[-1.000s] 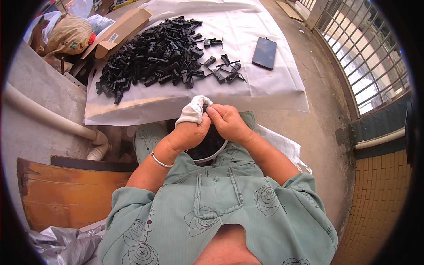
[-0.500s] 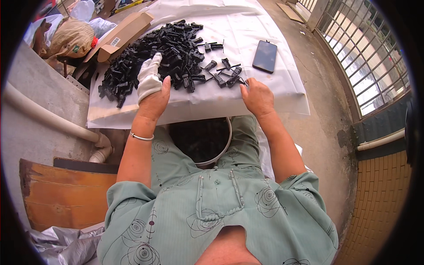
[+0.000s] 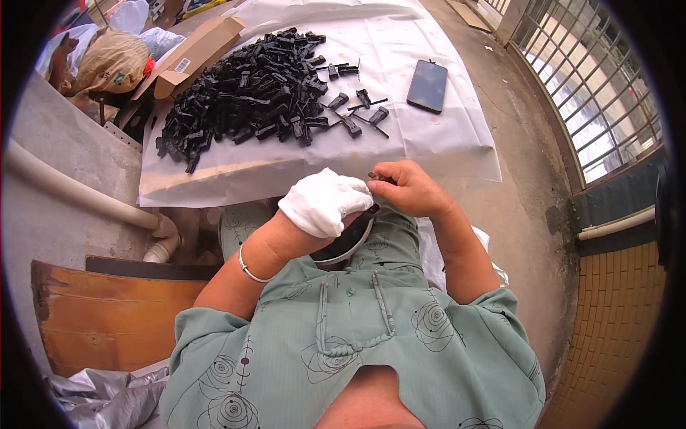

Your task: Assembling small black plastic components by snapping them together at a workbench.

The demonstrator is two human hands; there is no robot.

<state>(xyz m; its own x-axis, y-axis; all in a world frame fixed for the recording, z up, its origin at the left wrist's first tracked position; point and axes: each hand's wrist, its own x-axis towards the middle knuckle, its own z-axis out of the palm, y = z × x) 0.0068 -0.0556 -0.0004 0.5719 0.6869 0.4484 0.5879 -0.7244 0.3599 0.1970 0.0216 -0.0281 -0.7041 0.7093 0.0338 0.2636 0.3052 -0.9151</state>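
Over my lap, just past the near edge of the table, both my hands have come together. My left hand [image 3: 325,202], in a white glove, is closed; a black plastic part [image 3: 372,209] sticks out below its fingers, mostly hidden. With thumb and forefinger pinched, my right hand [image 3: 407,187] holds a small dark piece [image 3: 373,175] beside the left fingertips. Whether the two pieces touch cannot be seen. A large heap of black plastic parts [image 3: 246,93] lies on the table at left, and several loose ones [image 3: 350,126] lie right of it.
White sheeting [image 3: 400,150] covers the table. A phone [image 3: 427,86] lies at its right. Behind the heap stands an open cardboard box [image 3: 204,53]. Between my knees is a round bucket [image 3: 357,248], partly hidden by my hands. A barred window [image 3: 589,79] is at far right.
My left hand has left the heap and closed, moving right and nearer. My right hand has drawn back from the loose parts toward it. Fewer loose parts lie near the table's front.
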